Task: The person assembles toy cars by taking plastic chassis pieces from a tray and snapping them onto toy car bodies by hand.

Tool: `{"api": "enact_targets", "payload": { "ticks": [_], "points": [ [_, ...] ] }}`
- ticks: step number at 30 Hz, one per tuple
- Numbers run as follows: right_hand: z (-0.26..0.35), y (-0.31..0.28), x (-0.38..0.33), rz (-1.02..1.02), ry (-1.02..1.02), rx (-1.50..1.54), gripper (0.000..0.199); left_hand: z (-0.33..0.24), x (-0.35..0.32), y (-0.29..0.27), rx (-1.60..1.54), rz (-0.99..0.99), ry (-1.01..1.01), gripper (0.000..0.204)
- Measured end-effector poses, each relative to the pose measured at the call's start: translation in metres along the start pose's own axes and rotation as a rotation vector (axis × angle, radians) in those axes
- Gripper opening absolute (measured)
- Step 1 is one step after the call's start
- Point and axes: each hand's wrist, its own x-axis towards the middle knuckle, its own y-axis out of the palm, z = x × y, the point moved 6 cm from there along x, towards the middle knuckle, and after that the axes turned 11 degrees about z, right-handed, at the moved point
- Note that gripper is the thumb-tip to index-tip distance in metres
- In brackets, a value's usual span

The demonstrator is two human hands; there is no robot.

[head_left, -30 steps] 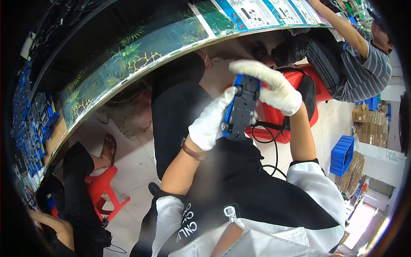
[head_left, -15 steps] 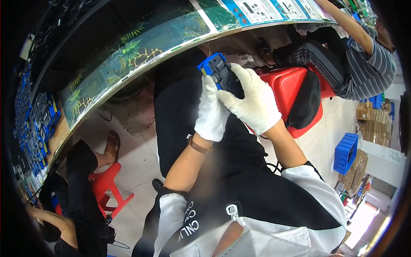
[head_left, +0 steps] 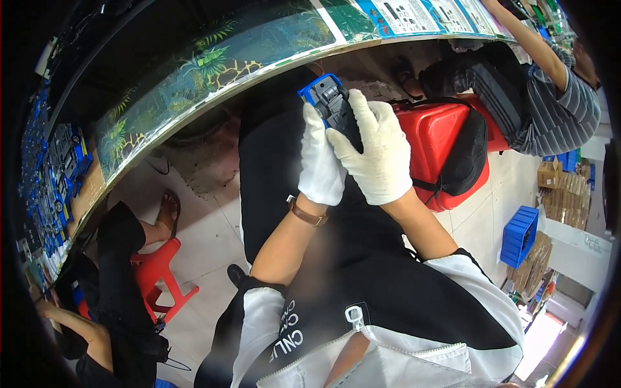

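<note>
A blue and black toy car [head_left: 332, 107] is held over my lap with its black underside facing up. My left hand [head_left: 319, 160], in a white glove, is wrapped round the car's left side, thumb along its edge. My right hand [head_left: 380, 152], also in a white glove, grips the right side, its thumb and fingers on the black underside. The gloves hide the near end of the car and part of its right side.
A workbench [head_left: 259, 74] curves across the far side, with several blue car parts [head_left: 68, 168] at its left end. A red stool [head_left: 155, 275] and a seated person are at left. Right of me are a red seat [head_left: 440, 139], another person, and a blue crate [head_left: 519, 237].
The car has turned slightly and more of its underside shows. My right hand has shifted a little left, closer to my left hand; both still hold the car.
</note>
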Motion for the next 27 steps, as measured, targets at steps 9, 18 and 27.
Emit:
{"api": "enact_targets", "payload": {
  "ticks": [9,18,27],
  "points": [
    [0.005,0.006,-0.005,-0.121,-0.017,0.080,0.066,0.005,-0.002,-0.011,-0.080,0.009,-0.021,0.064],
    [-0.001,0.005,-0.001,-0.049,0.003,0.092,0.062,-0.006,-0.002,-0.009,-0.016,-0.058,-0.025,0.071],
    [-0.005,0.019,-0.003,-0.064,0.004,0.490,0.049,-0.010,-0.002,-0.006,-0.029,-0.059,0.035,0.080]
  ]
}}
